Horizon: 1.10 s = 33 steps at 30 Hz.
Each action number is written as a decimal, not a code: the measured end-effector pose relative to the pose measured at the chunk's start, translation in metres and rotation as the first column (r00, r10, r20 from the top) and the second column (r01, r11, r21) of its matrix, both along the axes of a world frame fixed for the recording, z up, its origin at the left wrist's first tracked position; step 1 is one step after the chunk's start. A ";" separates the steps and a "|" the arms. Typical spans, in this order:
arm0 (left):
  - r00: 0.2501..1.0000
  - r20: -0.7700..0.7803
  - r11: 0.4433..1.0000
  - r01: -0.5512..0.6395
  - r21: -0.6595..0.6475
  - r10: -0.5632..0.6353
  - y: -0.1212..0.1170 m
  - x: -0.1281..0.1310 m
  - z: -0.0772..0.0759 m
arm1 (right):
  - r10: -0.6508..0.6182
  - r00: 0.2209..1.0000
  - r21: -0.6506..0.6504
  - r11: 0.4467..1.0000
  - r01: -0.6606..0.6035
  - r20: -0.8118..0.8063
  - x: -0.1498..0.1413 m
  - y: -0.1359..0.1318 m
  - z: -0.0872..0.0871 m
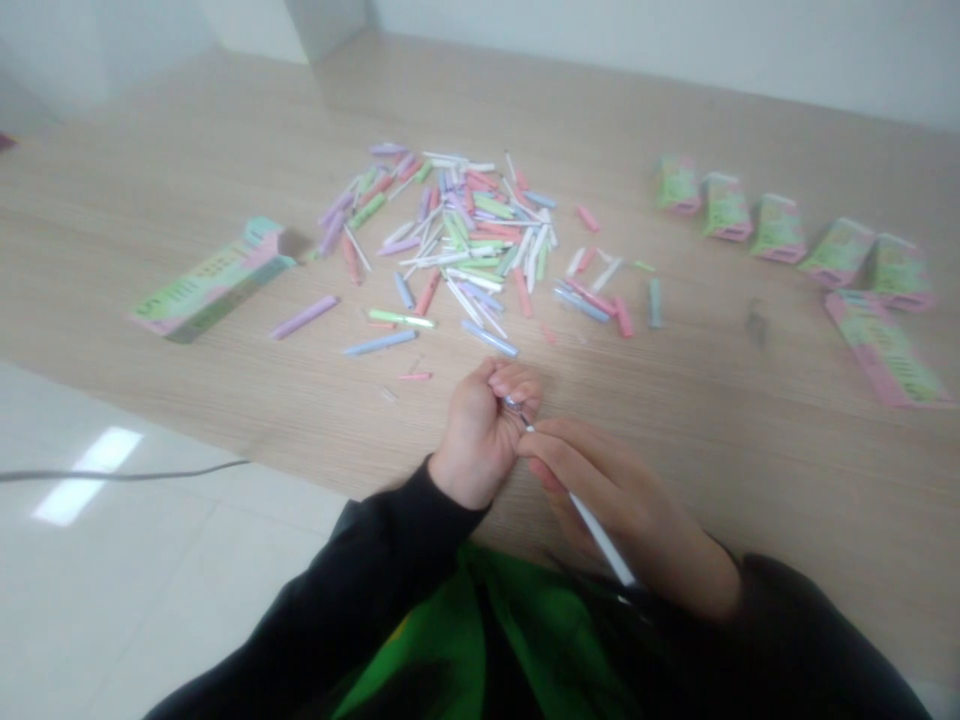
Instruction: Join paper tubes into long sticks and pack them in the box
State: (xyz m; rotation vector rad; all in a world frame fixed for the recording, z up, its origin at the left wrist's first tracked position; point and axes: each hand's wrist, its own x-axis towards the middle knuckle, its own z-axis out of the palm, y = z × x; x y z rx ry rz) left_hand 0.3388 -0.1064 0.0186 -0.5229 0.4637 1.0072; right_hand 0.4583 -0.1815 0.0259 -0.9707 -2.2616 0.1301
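Near the front edge of the table my two hands meet. My left hand [484, 425] is curled closed, palm up, around a small shiny thing [513, 403] that the fingers mostly hide. From the right, my right hand [600, 475] pinches a slim white pen [600, 535]. Its dark, narrow tip points into the left palm; whether it touches the shiny thing I cannot tell. Beyond the hands lies a loose pile of pen parts [472, 225] in pink, green, blue, purple and white. A blue pen piece [489, 338] is closest to my left fingers.
On the left lies a long green-and-pink box [214, 280], its end flap raised. Several small matching boxes [778, 228] stand in a row at the far right, with a flat pink-green box [889, 350] before them. A dark cable [124, 475] crosses the floor at left.
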 end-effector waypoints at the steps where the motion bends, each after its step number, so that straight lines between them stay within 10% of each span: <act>1: 1.000 -0.008 1.000 0.003 0.000 -0.003 0.000 0.001 0.000 | 0.002 1.000 0.001 1.000 -0.002 0.005 0.001 0.000 0.000; 27: 0.989 -0.146 0.998 0.044 0.033 -0.039 0.000 0.009 -0.006 | -0.004 1.000 -0.001 1.000 0.004 0.002 0.007 0.004 -0.006; 33: 0.996 -0.090 0.992 0.004 0.122 0.007 0.003 0.001 -0.001 | 0.027 0.999 -0.011 1.000 -0.026 0.021 0.011 -0.013 0.016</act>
